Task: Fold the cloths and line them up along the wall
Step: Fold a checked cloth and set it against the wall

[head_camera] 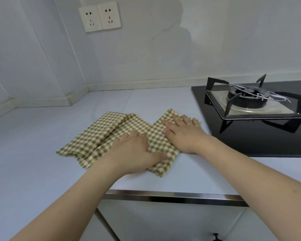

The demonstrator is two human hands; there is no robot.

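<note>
Green-and-cream checked cloths lie bunched together on the white counter (42, 145), well short of the back wall (146, 58). A left cloth (97, 133) lies in long folds running diagonally, with its near corner loose. The right cloth (161, 141) is folded into a narrower band beside the stove. My left hand (134, 153) rests palm down where the two meet, its thumb pressing on the right cloth. My right hand (184, 133) lies flat on the right cloth's far end, fingers spread. How many separate cloths there are I cannot tell.
A black glass gas stove (261, 136) with a metal pan support (250, 100) sits directly right of the cloths. Two wall sockets (99, 17) are above. The counter's metal front edge (172, 197) runs near me, with a cabinet below it.
</note>
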